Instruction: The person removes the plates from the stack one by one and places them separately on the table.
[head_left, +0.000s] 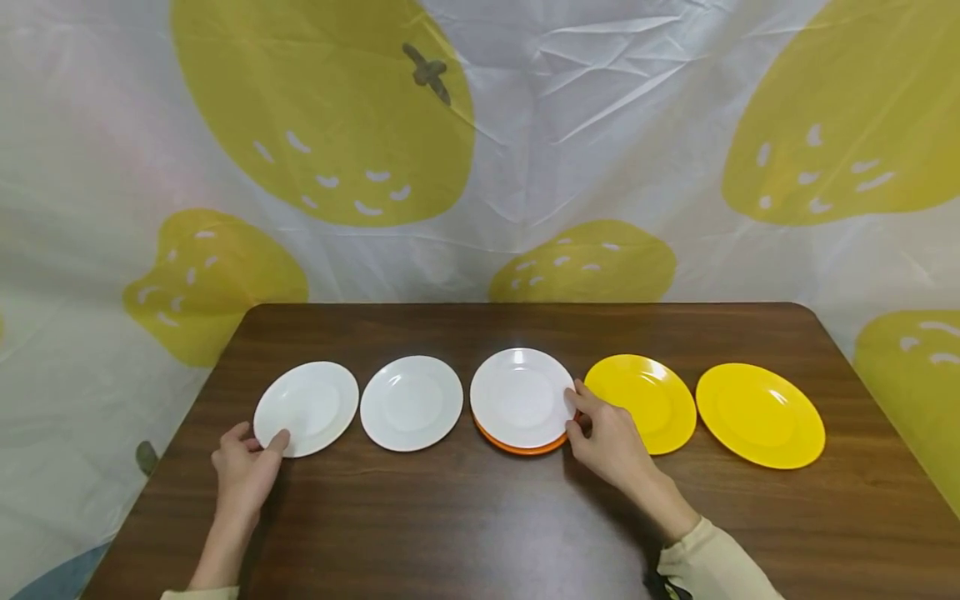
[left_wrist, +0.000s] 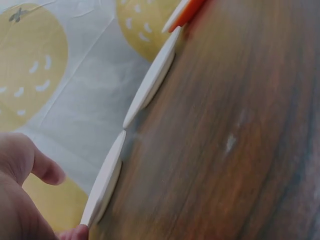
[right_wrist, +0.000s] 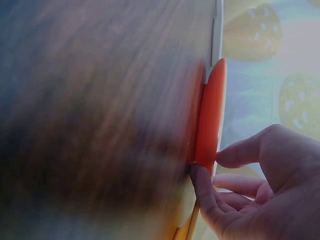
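Note:
Five places in a row hold round plates. My left hand [head_left: 246,471] is at the near left rim of the leftmost white plate [head_left: 307,408]. A fingertip [left_wrist: 80,233] touches that rim, while the thumb stays apart above it. Beside it lies a second white plate [head_left: 411,404]. In the middle, another white plate [head_left: 521,396] is stacked on an orange plate [right_wrist: 210,120], whose front rim shows below it. My right hand [head_left: 611,442] pinches the right rim of this stack between thumb and fingers. How firmly each plate is held is hidden.
To the right lie a yellow plate [head_left: 645,400], partly behind my right hand, and another yellow plate [head_left: 761,415]. All rest on a brown wooden table [head_left: 450,525]. A pale curtain [head_left: 600,125] with yellow fruit prints hangs behind the table's back edge.

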